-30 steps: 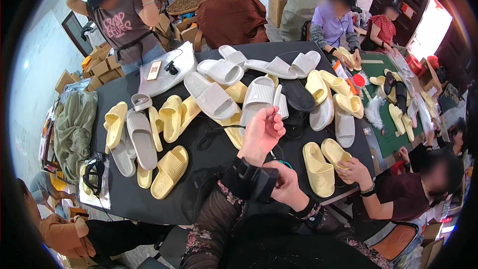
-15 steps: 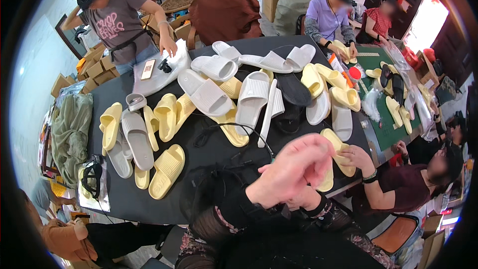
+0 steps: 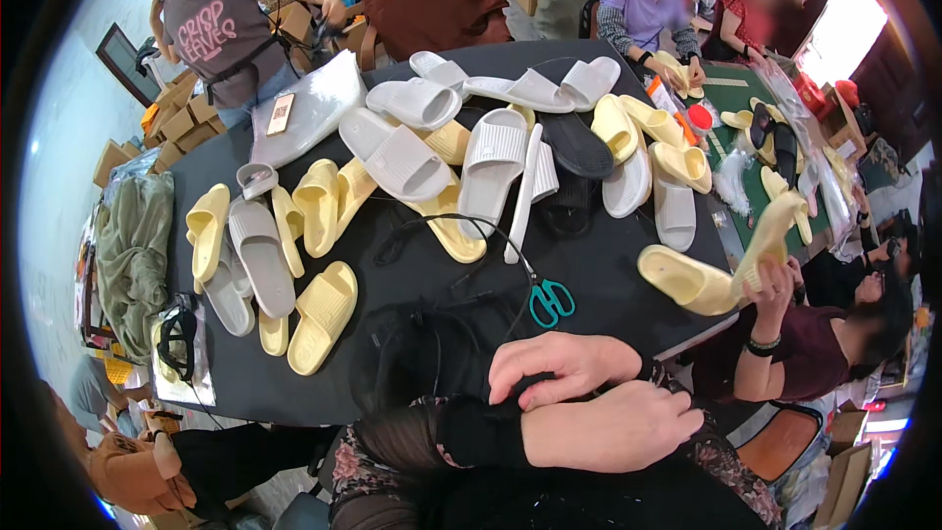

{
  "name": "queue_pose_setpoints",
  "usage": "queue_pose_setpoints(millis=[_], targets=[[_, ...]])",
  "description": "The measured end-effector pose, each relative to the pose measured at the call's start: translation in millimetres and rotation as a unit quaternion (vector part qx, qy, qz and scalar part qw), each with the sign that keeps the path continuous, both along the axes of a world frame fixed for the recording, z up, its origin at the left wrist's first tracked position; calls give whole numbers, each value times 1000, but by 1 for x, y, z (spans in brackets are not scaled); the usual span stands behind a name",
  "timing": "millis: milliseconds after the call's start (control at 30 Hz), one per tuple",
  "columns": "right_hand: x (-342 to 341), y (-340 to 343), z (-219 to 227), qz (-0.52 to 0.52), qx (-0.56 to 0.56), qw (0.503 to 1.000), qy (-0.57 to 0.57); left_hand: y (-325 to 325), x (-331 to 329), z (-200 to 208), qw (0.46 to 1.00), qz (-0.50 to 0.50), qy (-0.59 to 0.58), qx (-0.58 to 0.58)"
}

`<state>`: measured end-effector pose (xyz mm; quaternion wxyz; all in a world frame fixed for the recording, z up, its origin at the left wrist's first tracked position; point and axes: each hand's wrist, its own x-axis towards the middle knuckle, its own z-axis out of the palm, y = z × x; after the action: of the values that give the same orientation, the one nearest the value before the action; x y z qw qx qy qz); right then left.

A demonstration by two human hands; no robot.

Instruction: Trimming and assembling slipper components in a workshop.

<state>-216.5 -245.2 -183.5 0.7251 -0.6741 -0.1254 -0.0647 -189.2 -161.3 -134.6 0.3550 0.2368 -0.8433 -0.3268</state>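
Note:
My right hand [image 3: 567, 365] reaches across to my left wrist. Its thumb and fingers pinch the black cuff [image 3: 535, 385] there. My left hand [image 3: 620, 428] lies just below it, back upward, with the fingers curled in; it appears to hold nothing, though its palm is hidden. Beyond my hands, teal-handled scissors [image 3: 551, 303] lie on the black table [image 3: 412, 285], blades not clearly seen. A thin black cable [image 3: 446, 220] loops beside them. Grey slide sandals [image 3: 493, 162] and yellow slide sandals [image 3: 324, 319] are piled farther back.
On the right, a co-worker's hand [image 3: 770, 285] lifts a yellow slide [image 3: 767, 236]; another yellow slide [image 3: 687, 280] rests beside it. Clear plastic bags [image 3: 314, 108] with a phone on top lie far left. A green cutting mat [image 3: 721, 116] joins the table's right side.
My left hand has come down toward me, uncovering the scissors. My right hand now grips the left cuff. The right co-worker has raised a yellow slide, and the view has shifted slightly.

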Motion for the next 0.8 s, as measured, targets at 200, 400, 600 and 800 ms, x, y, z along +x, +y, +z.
queue_pose_setpoints(millis=[200,400,600,800], targets=[[1,-8,-8,86,-37,994,-49,1,-2,-21,994,-89,-49,-31],[-6,-11,-7,1,17,998,66,-4,3,-27,991,-111,-71,21],[-21,-26,15,-220,-108,966,80,-42,42,-49,964,-98,-187,159],[-13,-14,8,-351,-258,900,30,-73,117,-118,924,232,-305,-9]])
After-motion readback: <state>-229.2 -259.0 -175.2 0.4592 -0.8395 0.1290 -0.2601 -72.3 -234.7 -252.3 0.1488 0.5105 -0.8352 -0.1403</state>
